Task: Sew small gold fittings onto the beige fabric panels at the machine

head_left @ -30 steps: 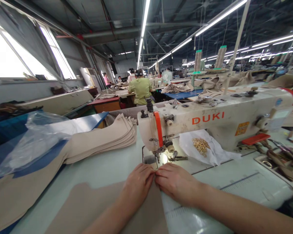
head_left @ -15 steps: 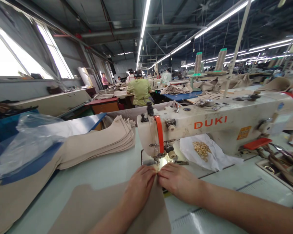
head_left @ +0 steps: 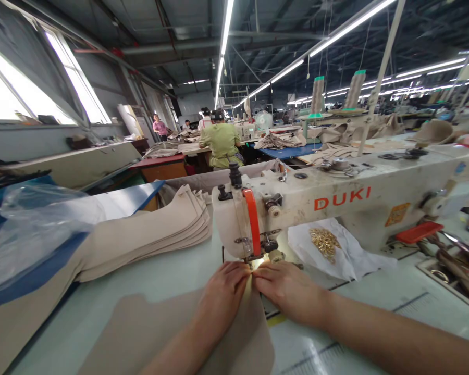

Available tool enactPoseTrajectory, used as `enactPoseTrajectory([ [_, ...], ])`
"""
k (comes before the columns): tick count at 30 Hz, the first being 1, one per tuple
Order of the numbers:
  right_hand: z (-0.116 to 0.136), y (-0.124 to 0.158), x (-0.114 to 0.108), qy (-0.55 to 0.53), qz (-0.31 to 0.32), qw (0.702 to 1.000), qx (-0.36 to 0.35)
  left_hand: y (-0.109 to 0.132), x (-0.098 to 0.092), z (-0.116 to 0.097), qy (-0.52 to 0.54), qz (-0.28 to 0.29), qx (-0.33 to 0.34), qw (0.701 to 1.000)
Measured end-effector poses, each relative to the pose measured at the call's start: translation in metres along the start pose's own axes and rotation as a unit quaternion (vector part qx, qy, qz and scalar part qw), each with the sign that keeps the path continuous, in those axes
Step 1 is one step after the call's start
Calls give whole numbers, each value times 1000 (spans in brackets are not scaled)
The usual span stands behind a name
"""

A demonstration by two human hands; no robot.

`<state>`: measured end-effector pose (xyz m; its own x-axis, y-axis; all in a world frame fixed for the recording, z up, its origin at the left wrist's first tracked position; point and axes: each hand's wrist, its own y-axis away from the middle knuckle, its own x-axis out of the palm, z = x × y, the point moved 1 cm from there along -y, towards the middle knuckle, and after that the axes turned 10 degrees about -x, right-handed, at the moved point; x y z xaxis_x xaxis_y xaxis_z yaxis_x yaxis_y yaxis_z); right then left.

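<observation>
The beige panel (head_left: 140, 325) at lower centre looks like matt, smooth cloth or soft sheet material; which of the two cannot be told. The stacked pieces (head_left: 152, 234) at centre left share that dull finish. Beneath, the pale green tabletop (head_left: 164, 284) is smooth and glossy, with glare at the bottom edge. Thin, clear, crinkled plastic film (head_left: 35, 234) shines at left. The sewing machine (head_left: 336, 192) has smooth, off-white paint, smudged with grime. Shiny gold-coloured metal pieces (head_left: 324, 244) sit on a creased, matt white wrap (head_left: 354, 250), right of centre.
</observation>
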<state>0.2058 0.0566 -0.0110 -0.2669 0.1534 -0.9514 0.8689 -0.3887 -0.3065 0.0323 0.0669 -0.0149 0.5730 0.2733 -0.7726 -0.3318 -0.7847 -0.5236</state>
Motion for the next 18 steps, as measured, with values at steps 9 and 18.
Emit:
enactPoseTrajectory([
  [9, -2, -3, -1, 10, 7, 1000, 5, -2, 2, 4, 9, 4, -12, 1000],
  [18, -2, -3, 0, -7, 4, 1000, 10, -3, 1, 2, 0, 3, -14, 1000],
])
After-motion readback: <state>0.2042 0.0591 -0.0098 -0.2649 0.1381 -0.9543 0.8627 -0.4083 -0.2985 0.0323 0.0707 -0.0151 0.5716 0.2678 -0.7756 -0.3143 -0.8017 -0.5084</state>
